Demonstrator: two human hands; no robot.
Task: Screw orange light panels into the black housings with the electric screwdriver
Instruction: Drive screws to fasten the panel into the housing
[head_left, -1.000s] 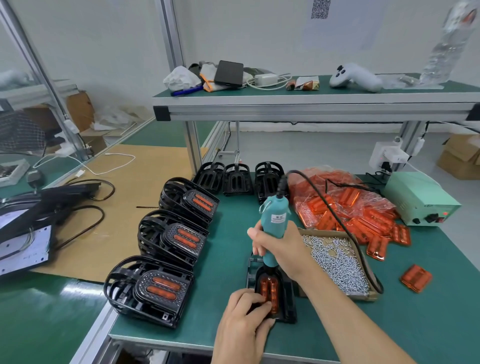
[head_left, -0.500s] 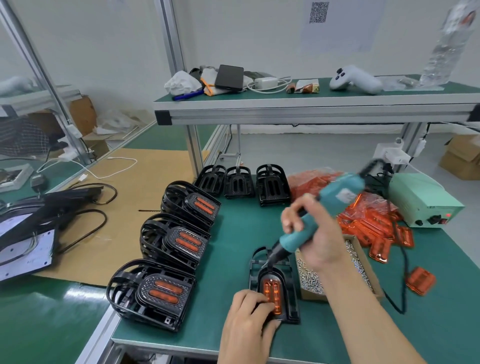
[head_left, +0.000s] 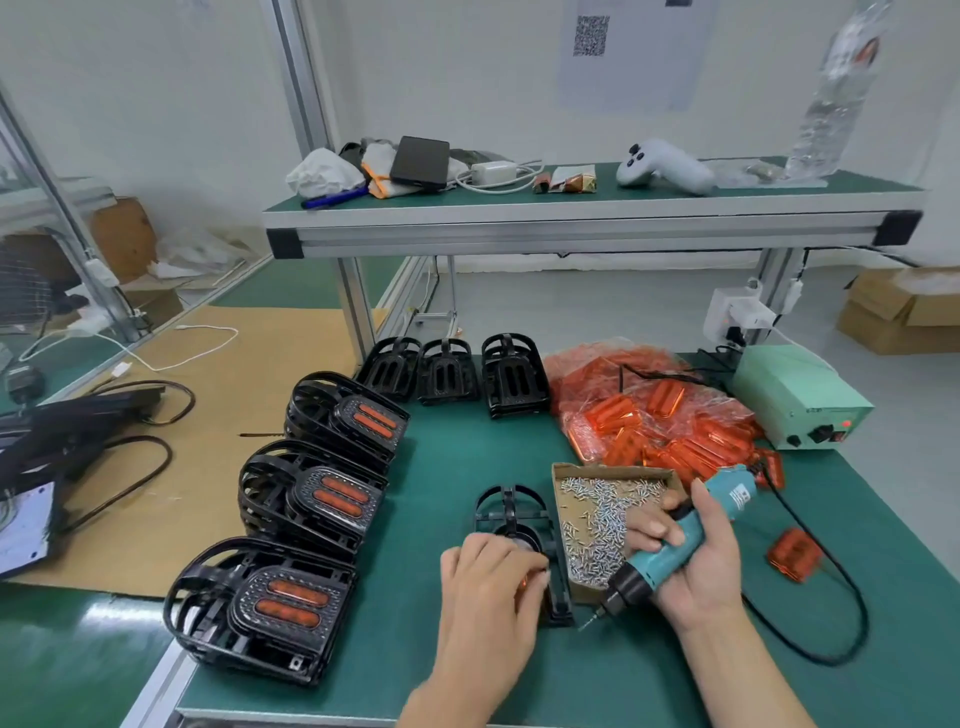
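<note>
Left hand (head_left: 488, 577) rests on black housing (head_left: 511, 519) at near centre of green counter (head_left: 467, 452), fingers curled over its orange panel, mostly hidden. Right hand (head_left: 696, 561) grips teal screwdriver (head_left: 675, 545), tilted, bit pointing down-left just above counter, right of housing. Cardboard box of screws (head_left: 597, 514) between housing and right hand. Three stacks of finished housings (head_left: 311, 493) at left. Bag of orange panels (head_left: 654, 415) far right; one loose panel (head_left: 795, 553) near right.

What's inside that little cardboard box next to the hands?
The cardboard box holds a loose heap of small silver screws. The right hand and electric screwdriver cover its near right corner, so that part is hidden.
</note>
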